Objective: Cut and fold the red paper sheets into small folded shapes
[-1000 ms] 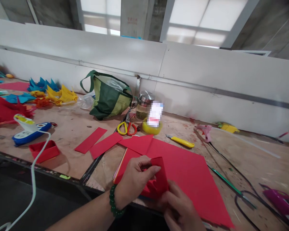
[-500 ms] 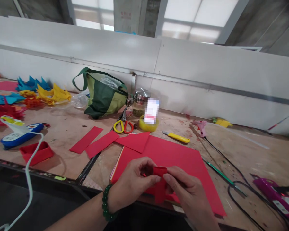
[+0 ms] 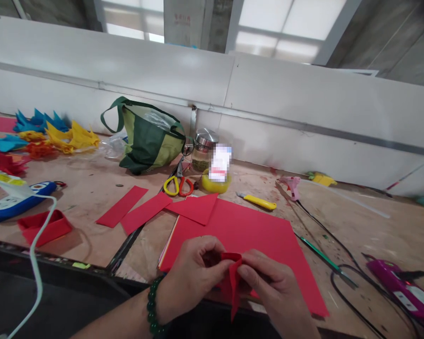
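Note:
Between my two hands is a folded strip of red paper (image 3: pixel 234 278), its top bent over and its pointed lower end hanging past the table edge. My left hand (image 3: pixel 198 273), with green beads at the wrist, pinches it between thumb and fingers. My right hand (image 3: pixel 268 282) pinches the other side, thumb in front. Just beyond the hands lies a stack of paper with a large red sheet (image 3: pixel 247 221) on top. A smaller red piece (image 3: pixel 201 209) overlaps its far left corner, and two red strips (image 3: pixel 122 207) lie further left.
A folded red paper ring (image 3: pixel 45 228) and a blue-and-white power strip (image 3: pixel 21 200) sit at left. Scissors (image 3: pixel 178 183), a yellow cutter (image 3: pixel 257 201) and a phone (image 3: pixel 220 162) lie behind the stack. To the right are a pink glue gun (image 3: pixel 292 187), its cord, and a purple power strip (image 3: pixel 403 287).
The red paper strip has turned between my fingers, now seen more edge-on with its tip pointing down. Both hands have moved slightly lower, and the view has shifted a little.

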`<state>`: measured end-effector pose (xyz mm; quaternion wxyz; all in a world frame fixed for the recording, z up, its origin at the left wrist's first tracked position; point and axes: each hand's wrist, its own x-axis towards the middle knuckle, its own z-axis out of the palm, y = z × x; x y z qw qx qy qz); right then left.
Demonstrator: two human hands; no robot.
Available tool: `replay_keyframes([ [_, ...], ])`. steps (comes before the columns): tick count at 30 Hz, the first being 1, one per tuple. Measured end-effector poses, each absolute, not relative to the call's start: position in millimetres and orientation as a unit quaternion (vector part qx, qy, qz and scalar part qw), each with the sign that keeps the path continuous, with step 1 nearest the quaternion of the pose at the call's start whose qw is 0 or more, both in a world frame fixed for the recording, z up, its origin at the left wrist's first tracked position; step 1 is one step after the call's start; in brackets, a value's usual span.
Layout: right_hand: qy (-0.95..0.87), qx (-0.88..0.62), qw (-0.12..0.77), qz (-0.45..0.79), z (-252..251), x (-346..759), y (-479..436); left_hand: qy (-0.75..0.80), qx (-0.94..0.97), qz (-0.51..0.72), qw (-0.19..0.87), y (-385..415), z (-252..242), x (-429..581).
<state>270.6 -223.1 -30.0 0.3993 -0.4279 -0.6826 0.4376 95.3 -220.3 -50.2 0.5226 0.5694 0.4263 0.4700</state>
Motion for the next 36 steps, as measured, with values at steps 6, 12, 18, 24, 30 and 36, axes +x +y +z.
replay_keyframes([
  [6, -0.655, -0.432, 0.399, 0.474, -36, 271, -223, 0.434, 0.563, 0.464, 0.528, -223, -47, 96],
  [12, -0.663, -0.434, 0.431, 0.431, -38, 269, -224, 0.439, 0.562, 0.470, 0.520, -223, -43, 98],
  [18, -0.620, -0.438, 0.430, 0.489, -46, 270, -225, 0.423, 0.596, 0.468, 0.496, -228, -36, 98],
  [24, -0.583, -0.446, 0.445, 0.513, -52, 271, -226, 0.398, 0.614, 0.474, 0.490, -229, -33, 96],
  [30, -0.640, -0.431, 0.471, 0.427, -48, 271, -226, 0.390, 0.618, 0.480, 0.484, -229, -33, 94],
  [36, -0.617, -0.458, 0.498, 0.401, -53, 270, -226, 0.337, 0.487, 0.465, 0.658, -233, -30, 94],
])
